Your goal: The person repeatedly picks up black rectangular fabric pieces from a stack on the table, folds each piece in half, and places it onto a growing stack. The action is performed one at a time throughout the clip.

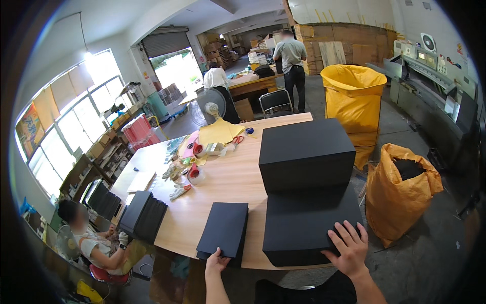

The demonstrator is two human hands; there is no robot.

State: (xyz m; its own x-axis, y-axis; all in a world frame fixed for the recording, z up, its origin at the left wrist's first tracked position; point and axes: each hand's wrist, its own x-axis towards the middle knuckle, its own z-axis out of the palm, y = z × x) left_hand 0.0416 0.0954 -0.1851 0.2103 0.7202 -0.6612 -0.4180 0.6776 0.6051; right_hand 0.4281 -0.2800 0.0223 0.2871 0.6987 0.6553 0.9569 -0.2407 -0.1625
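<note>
A small stack of black sheets (224,228) lies near the table's front edge. My left hand (217,260) grips its near edge, the thumb on top and the other fingers mostly hidden beneath. To the right stands a wide, low stack of black sheets (304,223). Behind it, a taller stack of black sheets (306,152) rises above it. My right hand (349,248) rests on the near right corner of the low stack, its fingers spread over the top and the thumb at the front edge.
Scissors (238,140) and tape dispensers (195,174) lie farther back on the wooden table (230,180). More black sheets (143,215) are piled at left, beside a seated person (104,243). Yellow sacks (402,202) stand right. Two people are at a far table.
</note>
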